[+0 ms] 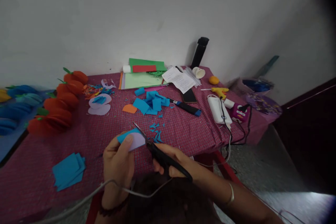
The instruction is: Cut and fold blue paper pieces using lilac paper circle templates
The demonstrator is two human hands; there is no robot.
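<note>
My left hand (pixel 119 161) pinches a blue paper piece (pixel 125 135) with a lilac paper template (pixel 137 141) lying over it. In my right hand (pixel 174 159) is a pair of black-handled scissors (pixel 160 154), its blades at the upper right edge of the blue paper. Small blue offcuts (pixel 157 136) lie on the cloth just beyond the blades. A stack of blue paper pieces (pixel 68 171) rests left of my left hand. Farther back is a heap of loose blue paper pieces (pixel 151 103), with an orange paper piece (pixel 130 108) beside it.
Orange paper pumpkins (pixel 56 112) line the left side. A utility knife (pixel 186 107), a phone (pixel 189 96) and a yellow glue gun (pixel 219 92) lie to the right, near a white power bank (pixel 219 110). A black bottle (pixel 200 52) stands at the wall. A pale cable (pixel 141 194) crosses my left wrist.
</note>
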